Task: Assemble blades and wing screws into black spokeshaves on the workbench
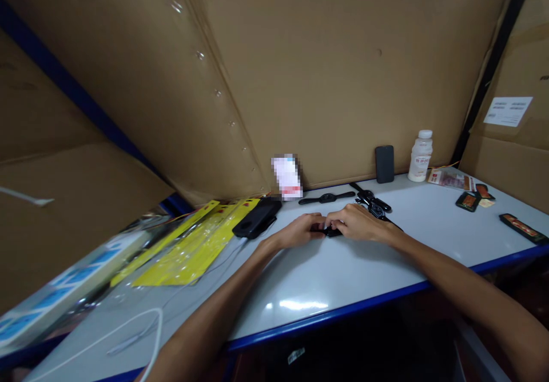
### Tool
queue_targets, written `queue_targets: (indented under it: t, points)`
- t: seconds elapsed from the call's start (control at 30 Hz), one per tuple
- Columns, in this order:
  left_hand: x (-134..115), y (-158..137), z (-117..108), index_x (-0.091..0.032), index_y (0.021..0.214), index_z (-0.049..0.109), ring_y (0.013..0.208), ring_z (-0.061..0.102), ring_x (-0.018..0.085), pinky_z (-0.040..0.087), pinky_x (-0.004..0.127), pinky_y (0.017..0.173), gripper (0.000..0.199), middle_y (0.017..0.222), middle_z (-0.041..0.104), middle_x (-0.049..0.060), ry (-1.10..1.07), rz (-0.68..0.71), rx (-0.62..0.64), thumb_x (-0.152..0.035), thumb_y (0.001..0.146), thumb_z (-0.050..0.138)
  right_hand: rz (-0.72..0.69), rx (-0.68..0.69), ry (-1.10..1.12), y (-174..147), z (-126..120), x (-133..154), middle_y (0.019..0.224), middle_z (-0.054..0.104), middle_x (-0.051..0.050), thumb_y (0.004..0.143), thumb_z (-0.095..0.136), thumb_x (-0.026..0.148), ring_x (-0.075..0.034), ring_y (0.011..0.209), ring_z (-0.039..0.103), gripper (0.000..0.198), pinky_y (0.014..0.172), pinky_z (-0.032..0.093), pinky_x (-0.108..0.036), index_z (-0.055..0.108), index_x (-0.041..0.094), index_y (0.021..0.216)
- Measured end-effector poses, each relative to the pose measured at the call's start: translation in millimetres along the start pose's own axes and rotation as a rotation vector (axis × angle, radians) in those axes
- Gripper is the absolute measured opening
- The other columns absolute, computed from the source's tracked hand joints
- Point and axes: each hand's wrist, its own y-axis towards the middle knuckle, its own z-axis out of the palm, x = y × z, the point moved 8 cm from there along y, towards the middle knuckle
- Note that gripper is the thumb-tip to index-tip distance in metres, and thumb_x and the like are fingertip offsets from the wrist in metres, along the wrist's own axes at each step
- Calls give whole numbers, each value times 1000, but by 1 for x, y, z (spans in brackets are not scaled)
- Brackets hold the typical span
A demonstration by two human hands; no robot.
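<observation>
My left hand and my right hand meet over the middle of the white table. Both have their fingers closed on a small black watch, mostly hidden under the fingers and held low at the tabletop. Just behind it, another black watch lies flat with its strap stretched out sideways. More black watches lie overlapping beyond my right hand, partly covered by it.
Left of my hands lie a black phone-like device with a white cable, yellow plastic packets and a blue-and-white box. A lit phone, dark phone and bottle stand against the cardboard wall. Small dark packs lie right.
</observation>
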Motion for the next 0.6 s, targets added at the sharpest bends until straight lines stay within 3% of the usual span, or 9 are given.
queue_targets:
  t: [0.3, 0.4, 0.6]
  points:
    - [-2, 0, -1, -16, 96, 65, 75, 51, 16, 42, 26, 72, 19, 82, 56, 0, 6, -2, 6, -28, 82, 60, 58, -13, -71, 0, -1, -5, 89, 74, -9, 85, 47, 8, -20, 78, 65, 38, 67, 36, -31, 74, 22, 108]
    - [-1, 0, -1, -15, 91, 64, 74, 50, 16, 42, 26, 70, 16, 80, 56, 0, 0, -4, 1, -27, 82, 60, 36, -2, -52, 0, -1, -3, 87, 75, -7, 87, 47, 11, -20, 78, 65, 37, 68, 37, -31, 74, 24, 108]
    - [0, 0, 0, -16, 88, 61, 74, 50, 16, 42, 25, 69, 13, 81, 57, 1, -10, -5, -8, -26, 80, 59, -2, 9, 20, 0, 1, 2, 100, 76, -4, 88, 45, 11, -19, 85, 67, 40, 73, 40, -31, 74, 28, 111]
